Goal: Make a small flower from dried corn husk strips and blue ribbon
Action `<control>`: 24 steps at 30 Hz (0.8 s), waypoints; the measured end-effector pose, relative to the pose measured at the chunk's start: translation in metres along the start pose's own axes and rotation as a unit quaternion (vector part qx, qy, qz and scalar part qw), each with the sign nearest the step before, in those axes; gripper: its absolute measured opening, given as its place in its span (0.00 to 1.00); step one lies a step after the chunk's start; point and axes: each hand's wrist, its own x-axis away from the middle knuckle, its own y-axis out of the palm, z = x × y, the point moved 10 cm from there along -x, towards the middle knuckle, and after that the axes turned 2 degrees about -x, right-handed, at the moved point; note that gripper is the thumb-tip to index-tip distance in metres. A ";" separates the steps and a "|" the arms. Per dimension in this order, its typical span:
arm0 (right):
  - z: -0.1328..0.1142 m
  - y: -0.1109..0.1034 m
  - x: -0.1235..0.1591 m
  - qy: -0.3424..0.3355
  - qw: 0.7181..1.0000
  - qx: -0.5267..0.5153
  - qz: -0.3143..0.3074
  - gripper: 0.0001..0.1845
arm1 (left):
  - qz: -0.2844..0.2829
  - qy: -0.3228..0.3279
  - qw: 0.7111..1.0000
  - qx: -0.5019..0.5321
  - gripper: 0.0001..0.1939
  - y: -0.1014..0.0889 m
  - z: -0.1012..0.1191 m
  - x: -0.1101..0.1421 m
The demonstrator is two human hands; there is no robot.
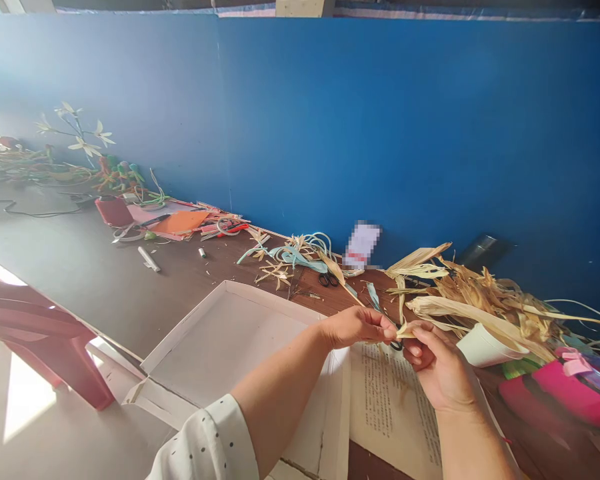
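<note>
The left hand (357, 327) and the right hand (443, 367) meet over the dark brown wooden desk (185, 273), each closed to a narrow pinch on a short, pale yellow strip of dried husk (405, 331). The strip sits between their fingertips, above the upper end of a cream paper sheet with printed text (395, 413). Under the left forearm, which wears a white sleeve with dark dots (215, 440), lies a shallow white cardboard tray (220, 347), its side beside the sheet. Just below the fingertips shows a dark loop (396, 345), which looks like a scissor handle, though the hands partly cover it. Beyond the hands, black-handled scissors (329, 279) rest near star-shaped straw-coloured husk pieces (275, 272). To the right, a loose heap of tan dried husks (480, 293) spreads behind a tilted white cup (487, 343), with a bright pink bag (555, 393) nearer the right edge. Farther left, an orange paper sheet (183, 222) lies among pink and red scraps, near the blue partition (380, 120) that stands along the back.
</note>
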 end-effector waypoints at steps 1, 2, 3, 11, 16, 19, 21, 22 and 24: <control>0.000 0.000 0.000 0.001 1.000 0.000 -0.001 0.12 | -0.003 0.000 1.000 0.000 0.20 0.000 0.000 0.000; 0.001 0.000 0.000 0.002 1.000 0.000 0.000 0.12 | -0.006 0.000 1.000 -0.001 0.20 0.001 0.000 0.000; 0.001 0.000 -0.001 0.003 1.000 -0.001 0.000 0.12 | -0.007 0.000 1.000 -0.002 0.20 0.001 0.000 0.000; 0.003 -0.001 -0.003 0.008 1.000 -0.010 0.015 0.13 | 0.008 -0.024 1.000 -0.007 0.22 0.000 -0.001 0.001; 0.004 -0.002 -0.003 0.005 1.000 -0.012 0.019 0.12 | 0.002 -0.005 1.000 0.014 0.20 0.002 0.002 0.001; 0.003 0.001 -0.003 0.001 1.000 -0.012 0.011 0.11 | -0.002 0.000 1.000 0.018 0.20 0.003 0.002 0.001; 0.002 0.001 -0.002 -0.001 1.000 -0.014 0.010 0.11 | -0.003 -0.002 1.000 0.013 0.20 0.002 0.001 0.001; 0.002 0.001 -0.002 -0.002 1.000 -0.015 0.012 0.11 | -0.005 -0.003 1.000 0.010 0.20 0.002 0.000 0.001; 0.002 0.000 -0.002 0.001 1.000 -0.014 0.016 0.12 | -0.009 -0.005 1.000 0.006 0.19 0.003 -0.001 0.001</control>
